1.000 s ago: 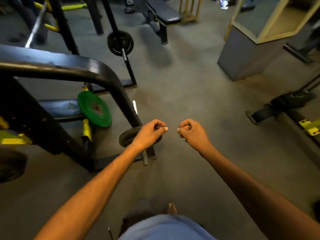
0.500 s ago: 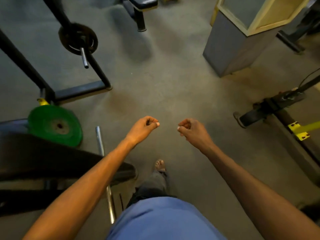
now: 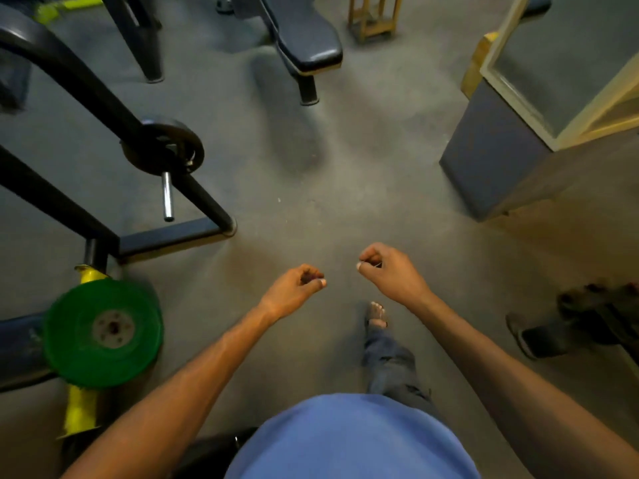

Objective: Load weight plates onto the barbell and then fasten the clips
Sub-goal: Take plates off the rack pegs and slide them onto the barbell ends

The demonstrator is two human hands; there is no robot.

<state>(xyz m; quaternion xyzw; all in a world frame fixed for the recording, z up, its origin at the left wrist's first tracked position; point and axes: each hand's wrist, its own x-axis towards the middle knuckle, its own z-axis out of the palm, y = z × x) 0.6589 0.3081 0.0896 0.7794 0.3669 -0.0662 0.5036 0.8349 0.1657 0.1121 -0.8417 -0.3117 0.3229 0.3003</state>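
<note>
My left hand [image 3: 294, 288] and my right hand [image 3: 389, 271] hang in front of me over the grey floor, both curled into loose fists with nothing visible in them. A green weight plate [image 3: 103, 333] sits on a yellow peg of the black rack at lower left. Farther back on the left, a black plate [image 3: 173, 146] is on a steel sleeve [image 3: 167, 197] that sticks out toward me. Both hands are well to the right of these plates and touch nothing.
A black rack frame [image 3: 173, 233] crosses the left side. A padded bench [image 3: 304, 39] stands at the top centre, a wooden stand [image 3: 371, 19] behind it. A grey cabinet [image 3: 491, 160] is at the right and a dark machine foot [image 3: 553, 333] at far right. My foot [image 3: 377, 314] steps forward.
I have walked forward and the view has shifted: the rack and green plate slid left and down, the bench came into view. Both hands stay fisted, and my right foot has stepped ahead.
</note>
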